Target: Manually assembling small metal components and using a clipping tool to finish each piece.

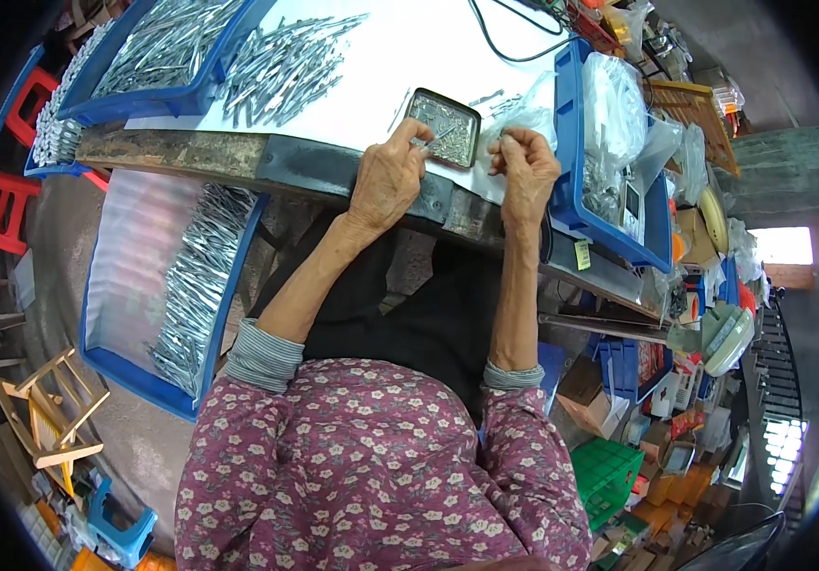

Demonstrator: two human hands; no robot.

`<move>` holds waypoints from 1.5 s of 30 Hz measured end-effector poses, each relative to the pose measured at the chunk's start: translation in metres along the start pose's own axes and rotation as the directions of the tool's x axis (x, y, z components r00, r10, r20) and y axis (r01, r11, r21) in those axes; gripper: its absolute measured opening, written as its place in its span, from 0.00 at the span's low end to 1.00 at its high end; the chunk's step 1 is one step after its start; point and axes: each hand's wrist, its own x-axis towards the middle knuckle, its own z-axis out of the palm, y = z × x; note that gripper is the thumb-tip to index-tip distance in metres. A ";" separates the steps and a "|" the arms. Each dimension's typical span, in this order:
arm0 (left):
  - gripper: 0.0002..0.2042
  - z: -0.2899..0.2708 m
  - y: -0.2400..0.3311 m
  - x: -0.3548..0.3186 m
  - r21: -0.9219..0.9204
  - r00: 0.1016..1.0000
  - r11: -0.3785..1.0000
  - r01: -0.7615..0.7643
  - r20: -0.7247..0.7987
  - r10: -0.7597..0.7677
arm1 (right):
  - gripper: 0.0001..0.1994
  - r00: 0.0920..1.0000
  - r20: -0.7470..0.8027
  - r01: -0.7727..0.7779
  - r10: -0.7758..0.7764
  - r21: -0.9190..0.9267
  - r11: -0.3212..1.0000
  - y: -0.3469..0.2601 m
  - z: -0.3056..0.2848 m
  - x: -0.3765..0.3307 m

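Dark-rimmed metal tray sits between the hands, slightly ahead of them, full of small metal parts. Left hand: thumb and index pinched on a thin metal piece, fingertips over the tray's near-left side. Right hand: fingers curled, tips bunched just right of the tray; too small to tell what's in them. Hands apart from each other, both over the near edge of the table. White sheet covers the tabletop beyond them.

Ahead-left of left hand: loose heap of metal strips, then a blue bin with more strips. Below and left of left hand, under table height: blue tray, strips along its right side. Right of right hand: blue crate with clear plastic bags.
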 end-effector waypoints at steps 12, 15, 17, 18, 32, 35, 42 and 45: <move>0.05 0.002 -0.005 -0.002 0.084 1.000 0.996 -0.024 0.017 0.023 | 0.08 0.986 0.057 0.146 -0.160 -0.760 0.634 0.026 -0.039 0.023; 0.05 0.003 -0.007 -0.002 0.085 0.999 0.995 -0.044 0.010 0.044 | 0.07 0.978 0.142 0.204 -0.155 -0.821 0.534 0.025 -0.038 0.026; 0.05 0.002 -0.007 -0.003 0.070 0.999 0.996 -0.053 0.001 0.053 | 0.06 0.970 0.180 0.238 -0.161 -0.827 0.509 0.025 -0.038 0.030; 0.05 0.002 -0.007 -0.002 0.073 1.000 0.997 -0.023 0.005 0.023 | 0.05 0.962 0.218 0.273 -0.167 -0.832 0.483 0.025 -0.039 0.033; 0.06 0.000 -0.012 -0.004 -0.142 0.995 0.987 0.072 -0.052 -0.080 | 0.06 0.935 0.345 0.353 -0.076 -0.901 0.252 0.033 -0.035 0.045; 0.06 -0.001 -0.012 -0.003 -0.143 0.996 0.987 0.072 -0.047 -0.079 | 0.07 0.939 0.306 0.339 -0.158 -0.904 0.260 0.035 -0.036 0.042; 0.06 -0.007 -0.006 -0.002 -0.250 0.985 0.954 0.164 -0.020 -0.174 | 0.05 0.972 0.120 0.214 -0.202 -0.806 0.552 0.017 -0.027 0.026; 0.06 -0.006 -0.002 -0.001 -0.289 0.979 0.938 0.192 -0.005 -0.202 | 0.05 0.970 0.060 0.225 -0.236 -0.594 0.772 0.007 -0.015 0.014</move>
